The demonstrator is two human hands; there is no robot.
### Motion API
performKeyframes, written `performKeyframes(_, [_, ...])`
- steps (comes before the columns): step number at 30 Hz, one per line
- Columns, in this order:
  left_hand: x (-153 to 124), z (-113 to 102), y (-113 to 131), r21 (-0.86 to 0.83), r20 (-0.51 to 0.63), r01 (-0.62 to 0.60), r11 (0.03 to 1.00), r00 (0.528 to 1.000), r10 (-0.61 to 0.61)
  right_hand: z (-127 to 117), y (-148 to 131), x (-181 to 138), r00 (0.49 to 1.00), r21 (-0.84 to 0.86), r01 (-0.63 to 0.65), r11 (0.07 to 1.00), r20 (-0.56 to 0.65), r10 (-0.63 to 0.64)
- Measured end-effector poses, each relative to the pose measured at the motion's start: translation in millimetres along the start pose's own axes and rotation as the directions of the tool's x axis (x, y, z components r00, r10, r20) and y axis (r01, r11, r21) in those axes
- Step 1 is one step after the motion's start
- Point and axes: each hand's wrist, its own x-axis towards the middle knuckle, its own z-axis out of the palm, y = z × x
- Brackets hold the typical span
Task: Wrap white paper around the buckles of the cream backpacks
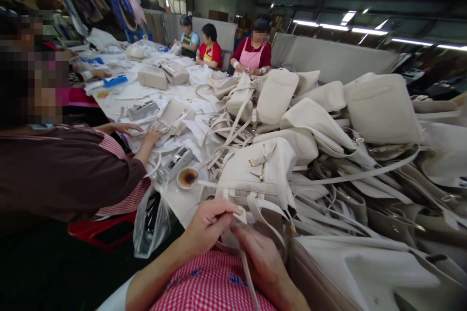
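Head view: left hand [215,221] pinches pale tab [241,215]; right hand [264,255] against strap [248,277], grip unclear; blue lettering [238,279] on apron [213,289] illegible.

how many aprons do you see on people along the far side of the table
3: green apron at left, yellow apron in the middle, pink apron at right; others may be hidden.

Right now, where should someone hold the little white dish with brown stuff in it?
I'd probably take the white dish by its rim, coming from the near edge of the table: it is round and open on top, and a metal device stands just beyond it. Keep it fairly level because of the brown contents.
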Motion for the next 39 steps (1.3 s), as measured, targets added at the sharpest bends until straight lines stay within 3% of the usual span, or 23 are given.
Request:
performKeyframes(3, [-11,6,-11,-0.131,0.024,0.173,0.976,0.985,-0.171,-4,-11,12,0.980,0.187,-0.191,0.964,0.092,0.176])
performKeyframes(6, [-16,13,-21,-0.303,-0.021,0.325,0.896,0.938,-0.347,-7,-20,22,0.926,0.361,-0.378,0.853,0.163,0.341])
performKeyframes(12, [-27,24,-35,-0.517,-0.091,0.422,0.744,0.838,-0.538,0,-22,32,0.815,0.544,-0.536,0.646,0.134,0.564])
performKeyframes(14, [-31,26,-35,-0.555,-0.051,0.467,0.688,0.807,-0.589,3,-21,33,0.809,0.553,-0.542,0.633,0.139,0.571])
performKeyframes(20, [-37,21,-32,-0.614,0.068,0.552,0.564,0.749,-0.659,3,-12,27,0.878,0.530,-0.464,0.710,0.169,0.448])
performKeyframes(24, [-39,13,-34,-0.634,0.178,0.609,0.477,0.715,-0.676,2,-6,23,0.859,0.526,-0.496,0.691,0.182,0.478])
performKeyframes(27, [-38,13,-35,-0.591,0.215,0.647,0.482,0.702,-0.679,3,-9,24,0.861,0.503,-0.498,0.707,0.190,0.472])
performKeyframes(32, [-33,19,-34,-0.542,0.132,0.626,0.560,0.722,-0.679,3,-14,25,0.869,0.508,-0.466,0.724,0.112,0.481])
performKeyframes(36, [-28,21,-34,-0.497,0.090,0.626,0.600,0.725,-0.682,2,-11,18,0.817,0.576,-0.508,0.640,0.088,0.570])
performKeyframes(39, [-24,22,-33,-0.461,0.060,0.617,0.638,0.739,-0.671,2,-9,10,0.740,0.625,-0.556,0.548,0.073,0.668])
